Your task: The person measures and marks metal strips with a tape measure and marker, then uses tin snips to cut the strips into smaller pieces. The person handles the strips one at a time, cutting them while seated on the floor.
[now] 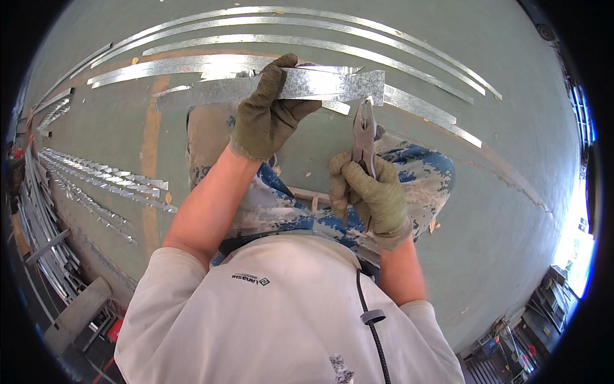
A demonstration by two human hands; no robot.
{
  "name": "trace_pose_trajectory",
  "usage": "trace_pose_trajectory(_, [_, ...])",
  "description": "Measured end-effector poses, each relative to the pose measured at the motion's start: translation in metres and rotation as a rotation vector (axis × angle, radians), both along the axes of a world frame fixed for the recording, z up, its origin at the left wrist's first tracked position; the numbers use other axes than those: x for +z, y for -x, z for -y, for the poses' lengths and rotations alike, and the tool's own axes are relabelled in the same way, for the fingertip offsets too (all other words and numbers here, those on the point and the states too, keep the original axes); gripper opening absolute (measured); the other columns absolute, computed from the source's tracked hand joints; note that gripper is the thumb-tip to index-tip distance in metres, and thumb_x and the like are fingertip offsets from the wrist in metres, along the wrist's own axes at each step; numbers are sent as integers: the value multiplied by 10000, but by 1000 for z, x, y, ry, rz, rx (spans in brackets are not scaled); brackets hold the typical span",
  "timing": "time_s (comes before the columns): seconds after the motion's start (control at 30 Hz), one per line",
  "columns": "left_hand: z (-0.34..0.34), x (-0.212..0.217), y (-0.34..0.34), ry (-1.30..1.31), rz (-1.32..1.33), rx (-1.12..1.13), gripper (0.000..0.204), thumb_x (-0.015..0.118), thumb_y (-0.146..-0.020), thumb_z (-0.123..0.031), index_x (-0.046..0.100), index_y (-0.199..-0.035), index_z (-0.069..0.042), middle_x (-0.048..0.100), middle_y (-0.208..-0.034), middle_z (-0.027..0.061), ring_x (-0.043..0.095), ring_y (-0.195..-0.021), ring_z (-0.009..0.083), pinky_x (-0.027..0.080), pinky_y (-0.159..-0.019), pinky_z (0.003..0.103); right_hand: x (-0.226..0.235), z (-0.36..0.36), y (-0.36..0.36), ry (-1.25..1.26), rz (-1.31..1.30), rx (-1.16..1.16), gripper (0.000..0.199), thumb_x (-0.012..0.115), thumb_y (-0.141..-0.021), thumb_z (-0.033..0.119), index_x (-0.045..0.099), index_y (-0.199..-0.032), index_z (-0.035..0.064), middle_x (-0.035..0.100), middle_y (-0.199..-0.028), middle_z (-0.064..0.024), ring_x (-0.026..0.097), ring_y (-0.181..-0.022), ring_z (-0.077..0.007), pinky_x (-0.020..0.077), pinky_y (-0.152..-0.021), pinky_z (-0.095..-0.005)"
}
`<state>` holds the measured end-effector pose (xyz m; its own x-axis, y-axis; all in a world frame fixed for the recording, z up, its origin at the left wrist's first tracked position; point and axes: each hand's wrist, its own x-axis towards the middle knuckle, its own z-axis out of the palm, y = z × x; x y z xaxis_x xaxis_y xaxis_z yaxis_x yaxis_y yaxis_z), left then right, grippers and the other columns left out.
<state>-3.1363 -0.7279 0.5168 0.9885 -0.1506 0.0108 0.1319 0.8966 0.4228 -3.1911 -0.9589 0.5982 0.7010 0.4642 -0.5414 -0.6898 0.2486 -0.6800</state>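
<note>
My left hand (268,115), in an olive work glove, is closed around a shiny galvanized metal strip (332,83) and holds it crosswise above my knees. The strip's right end looks flared or folded. In my right hand (377,198), gloved the same way, is a pair of pliers (364,131) with the jaws pointing away from me. The jaw tips meet the lower edge of the strip near its right end; whether they pinch the metal I cannot tell. My left palm and fingers hide part of the strip.
Several long metal strips (281,43) lie across the green floor (511,141) beyond my hands. Rows of shorter notched strips (102,169) lie at the left, with stacked metal lengths (48,230) farther out. Tools and metal parts (505,345) stand at the lower right.
</note>
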Motion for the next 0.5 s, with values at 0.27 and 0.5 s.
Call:
trace_pose_trajectory(0.27, [1,-3,-4,-111,-46,8,360,465,-1122,-262,523,-1392,-31,668,-1282,144,705,-1144,267,623,-1006,413,-29,5,6,-243,-52,-58,266,598,-1061,207,650,-1202,-12,668,-822,-88,634,-627,-179,529,-556,-320])
trace_pose_trajectory(0.5, [8,-11,-3,-165,-127,37,372,503,-1104,-280,566,-1371,-29,691,-1272,156,713,-1139,277,623,-1002,441,-37,7,5,250,79,-16,358,571,-1086,220,591,-1361,-8,712,-963,-84,700,-809,-193,583,-702,-324])
